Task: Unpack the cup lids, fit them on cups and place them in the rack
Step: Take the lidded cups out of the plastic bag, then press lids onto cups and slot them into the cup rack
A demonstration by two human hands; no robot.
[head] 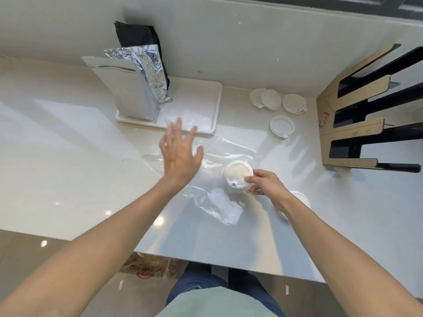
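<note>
The left hand (180, 152) hovers flat, fingers spread, over the clear plastic wrapper (212, 197) on the desk (57, 156), holding nothing; at its 4 o'clock the right hand (263, 183) pinches the rim of a white lid (238, 172) seated on a cup (237, 187). The lid looks only part pressed, so the sensible course is to steady the cup and press evenly around the rim until it snaps down. At 12 o'clock from the left hand a white tray (215, 106) carries upright foil bags (135, 88) and a black bag (139, 35). Right of the tray, four loose lids (278, 106) lie on the desk; another white piece (302, 197) peeks from under the right forearm. At far right the cardboard rack (357, 124) shows its slots with no cups visible.
</note>
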